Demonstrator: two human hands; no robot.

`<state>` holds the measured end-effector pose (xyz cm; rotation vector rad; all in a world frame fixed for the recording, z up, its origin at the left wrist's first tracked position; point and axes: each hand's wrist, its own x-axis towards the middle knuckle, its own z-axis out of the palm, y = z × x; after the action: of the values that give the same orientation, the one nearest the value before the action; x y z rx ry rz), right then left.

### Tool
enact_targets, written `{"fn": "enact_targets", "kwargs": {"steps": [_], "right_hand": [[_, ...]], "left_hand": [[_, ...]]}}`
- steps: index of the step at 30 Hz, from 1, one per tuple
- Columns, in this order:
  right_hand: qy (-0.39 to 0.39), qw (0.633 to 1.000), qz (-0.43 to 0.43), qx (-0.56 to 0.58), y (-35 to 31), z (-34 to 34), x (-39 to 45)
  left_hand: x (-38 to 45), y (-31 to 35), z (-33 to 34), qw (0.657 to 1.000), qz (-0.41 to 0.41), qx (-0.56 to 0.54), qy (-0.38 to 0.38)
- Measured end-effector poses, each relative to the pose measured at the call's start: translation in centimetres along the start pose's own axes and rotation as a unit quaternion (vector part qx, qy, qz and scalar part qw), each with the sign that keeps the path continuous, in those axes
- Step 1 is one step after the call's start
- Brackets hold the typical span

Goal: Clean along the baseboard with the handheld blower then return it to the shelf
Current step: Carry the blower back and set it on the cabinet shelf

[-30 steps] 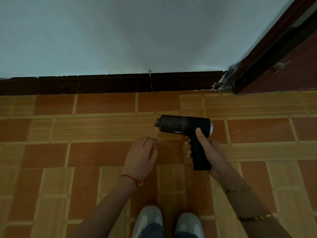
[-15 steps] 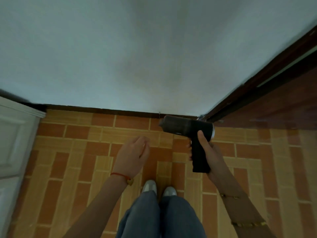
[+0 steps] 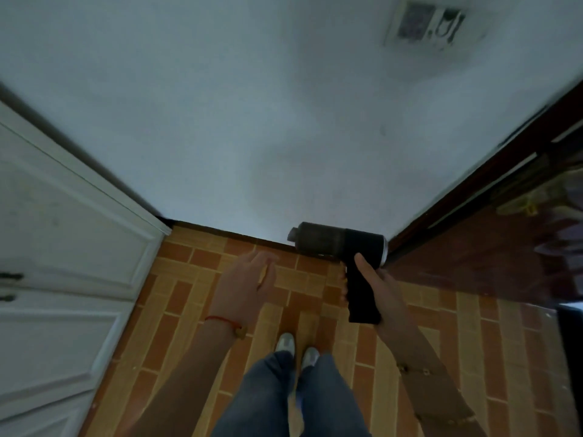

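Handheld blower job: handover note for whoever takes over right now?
Right hand: shut on the grip of the black pistol-shaped handheld blower, nozzle pointing left.
Left hand: open, empty, held beside it.
The person stands facing the dark baseboard strip under the pale wall.
Done: cannot tell how much baseboard is cleaned.
Left: any remaining baseboard, then return the blower to the shelf, which is not in view.

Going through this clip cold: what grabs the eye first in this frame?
The black handheld blower, gripped by its handle in the right hand at centre right, nozzle pointing left along the dark baseboard. The left hand hangs open and empty beside it, above the orange brick-pattern floor.
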<state>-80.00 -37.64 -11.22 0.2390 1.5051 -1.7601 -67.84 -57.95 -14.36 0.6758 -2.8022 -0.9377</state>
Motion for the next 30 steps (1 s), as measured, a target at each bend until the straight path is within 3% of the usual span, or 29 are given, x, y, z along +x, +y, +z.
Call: {"fn": "enact_targets", "kwargs": {"steps": [8,18,23,30], "right_hand": [[-0.044,0.999,0.003,-0.029,-1.0,-0.4,-3.8],[-0.143,0.976,0.051,-0.157,-2.4,-5.0,-5.2],[-0.232,0.95,0.072,-0.198,-2.2,-4.2,-6.2],[-0.29,0.919,0.103,-0.248,-0.5,-2.6,-7.1]], "left_hand": [[-5.3,2.5,-3.4,0.998,-0.006,-0.009,0.068],[-14.2,9.0,0.5,0.975,-0.167,0.002,0.146],[-17.8,10.8,2.1,0.949,-0.234,0.0,0.211],[-23.3,11.6,2.9,0.913,-0.315,0.014,0.259]]}}
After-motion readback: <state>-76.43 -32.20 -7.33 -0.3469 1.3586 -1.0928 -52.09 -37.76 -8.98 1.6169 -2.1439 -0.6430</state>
